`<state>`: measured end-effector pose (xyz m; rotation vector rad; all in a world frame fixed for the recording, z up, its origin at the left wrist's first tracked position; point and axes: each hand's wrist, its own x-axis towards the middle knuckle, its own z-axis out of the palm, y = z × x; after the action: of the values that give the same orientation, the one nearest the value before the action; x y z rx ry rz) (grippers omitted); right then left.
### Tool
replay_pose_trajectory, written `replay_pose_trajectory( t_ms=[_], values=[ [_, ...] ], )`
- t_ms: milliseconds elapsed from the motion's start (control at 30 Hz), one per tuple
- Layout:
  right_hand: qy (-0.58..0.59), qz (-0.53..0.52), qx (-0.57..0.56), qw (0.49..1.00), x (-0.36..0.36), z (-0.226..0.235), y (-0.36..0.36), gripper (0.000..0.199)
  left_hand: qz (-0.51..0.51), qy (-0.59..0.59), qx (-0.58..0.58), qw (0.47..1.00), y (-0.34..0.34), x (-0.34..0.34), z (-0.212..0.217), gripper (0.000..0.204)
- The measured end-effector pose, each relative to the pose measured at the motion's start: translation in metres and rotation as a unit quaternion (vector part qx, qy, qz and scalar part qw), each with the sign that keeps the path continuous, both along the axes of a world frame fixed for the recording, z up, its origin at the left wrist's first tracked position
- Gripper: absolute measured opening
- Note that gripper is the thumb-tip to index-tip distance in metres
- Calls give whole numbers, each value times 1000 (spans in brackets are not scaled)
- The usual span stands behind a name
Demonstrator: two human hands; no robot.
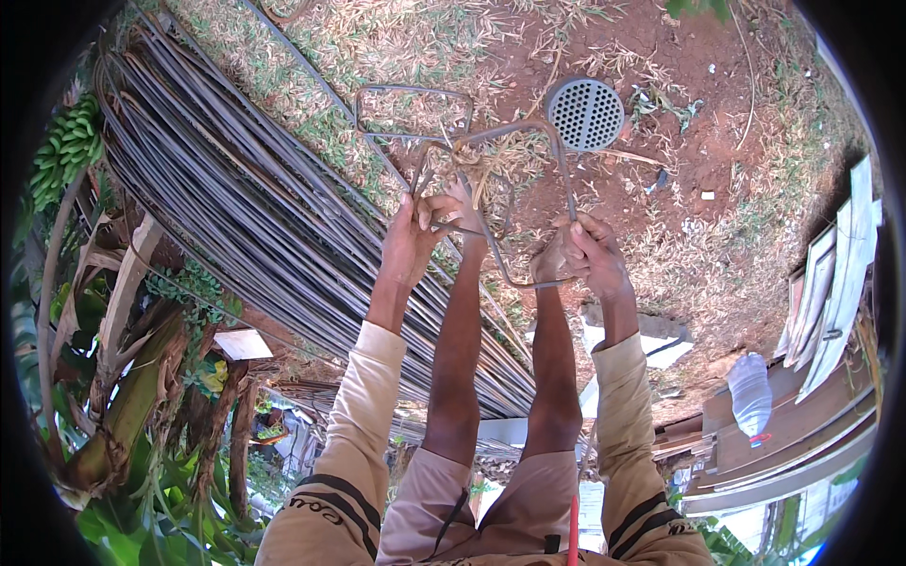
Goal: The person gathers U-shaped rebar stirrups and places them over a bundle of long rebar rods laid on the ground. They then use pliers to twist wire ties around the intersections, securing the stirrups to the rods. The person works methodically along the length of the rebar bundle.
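Observation:
Both hands are raised in front of me, each closed on a bent steel rod stirrup (566,170), a rough rectangle of thin rusty bar. My left hand (415,236) pinches its left side, where shorter bent rod ends cross near the fingers. My right hand (592,253) grips the lower right corner. Beyond the left hand, another rectangular loop of bent rod (415,88) shows against the ground. I cannot tell whether it joins the held piece. My bare feet and legs are partly behind the stirrup.
A large bundle of long steel bars (274,179) slopes across the left. A round grey perforated block (585,115) lies on the soil ahead. Banana plants with green bananas (66,156) border the left. At right are a plastic bottle (750,394) and stacked boards (830,283).

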<state>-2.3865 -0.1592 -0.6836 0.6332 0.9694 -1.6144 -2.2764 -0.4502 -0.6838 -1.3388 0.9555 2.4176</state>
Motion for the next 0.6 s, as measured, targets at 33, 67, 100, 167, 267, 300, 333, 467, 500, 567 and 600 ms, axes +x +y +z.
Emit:
replay_pose_trajectory(
  t_ms=[33, 67, 100, 167, 267, 300, 333, 467, 500, 567, 600],
  values=[
    [-20, 33, -14, 999, 0, -6, -4, 32, 16, -3, 6, 1000, 0, 3, 7, 49],
    [-29, 58, -36, 997, 0, -14, -8, 32, 26, -6, 14, 1000, -1, 9, 9, 50],
    [-41, 83, -59, 994, -1, -21, -19, 31, 48, -11, 26, 998, -4, 17, 13, 50],
    [-65, 116, -62, 989, 6, -24, -38, 31, 94, -19, 49, 994, -8, 34, 21, 51],
    [-68, 180, 2, 981, 22, -25, -65, 35, 94, -65, 11, 993, -11, 35, 50, 52],
    [-49, 196, 10, 979, 32, -22, -73, 36, 95, -74, 1, 993, -10, 40, 55, 52],
    [-30, 211, 21, 977, 47, -19, -79, 36, 92, -52, -3, 994, -10, 47, 59, 52],
    [10, 218, -3, 976, 80, -35, -85, 37, 37, -84, -54, 994, -15, 75, 85, 51],
    [20, 216, -10, 976, 86, -42, -89, 37, 44, -83, -62, 994, -15, 80, 91, 50],
    [178, 267, 65, 945, 88, -53, -100, 30, 60, -82, -77, 992, -11, 95, 107, 50],
    [315, 300, 118, 893, 82, -66, -109, 31, 70, -80, -96, 990, -9, 102, 116, 50]
  ],
)
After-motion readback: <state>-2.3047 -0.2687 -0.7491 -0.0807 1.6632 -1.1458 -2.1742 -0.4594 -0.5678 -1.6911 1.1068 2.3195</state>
